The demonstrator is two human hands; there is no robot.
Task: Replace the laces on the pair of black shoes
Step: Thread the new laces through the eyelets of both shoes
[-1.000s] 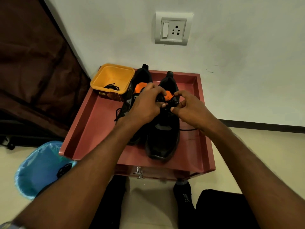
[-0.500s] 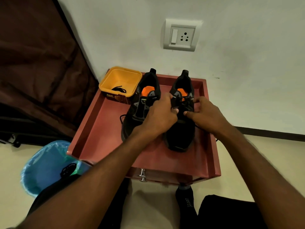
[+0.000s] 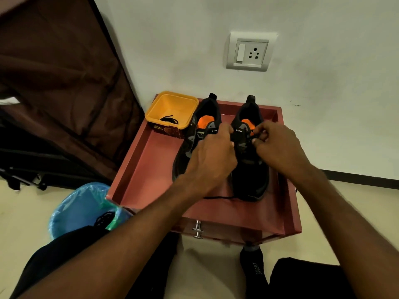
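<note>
Both black shoes sit side by side on the red tray-top table (image 3: 151, 169), toes toward the camera. The right hand (image 3: 278, 147) pinches a black lace (image 3: 253, 139) at the right shoe (image 3: 250, 169) eyelets, while the left hand (image 3: 212, 158) curls around that shoe's side, covering part of the left shoe (image 3: 185, 152). There's a yellow tub (image 3: 172, 104) with another lace (image 3: 169, 120) in it at the back left corner.

- Black shoes (image 3: 250, 169): matt cloth uppers, orange lining.
- Yellow tub (image 3: 172, 111) beside the shoes: smooth plastic.
- Red worktop (image 3: 151, 169): smooth, satin finish.
- Drawer knob (image 3: 197, 229) beneath it: shiny metal.
</note>
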